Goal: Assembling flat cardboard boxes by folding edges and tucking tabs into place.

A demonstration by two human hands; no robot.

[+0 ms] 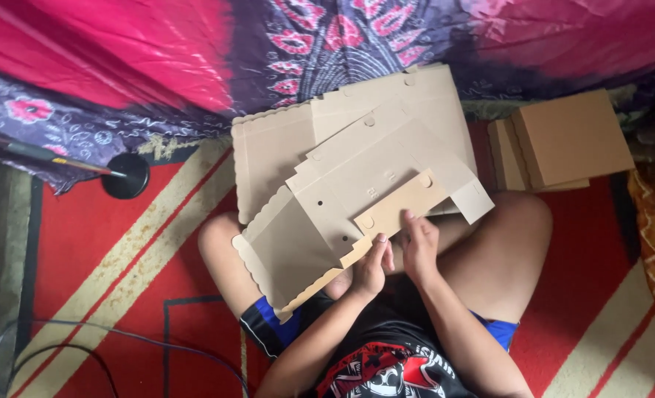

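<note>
Red striped rug [106,258] lay beneath me; both my left hand [372,267] and right hand [420,247] pinched the flat cardboard box blank [357,195], which stretched toward the frame's upper right.

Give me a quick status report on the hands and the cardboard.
Left hand and right hand both grip the flat cardboard box blank on the lap. Folded flap half raised. Finished boxes stacked apart, nothing blocking.

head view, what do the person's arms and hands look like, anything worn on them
Both arms are bare from the elbow down: no sleeves, gloves, watch or bands show on the left hand or the right hand. No rings are visible on the fingers. The person wears a black shirt with a red and white print and blue-trimmed shorts.
</note>
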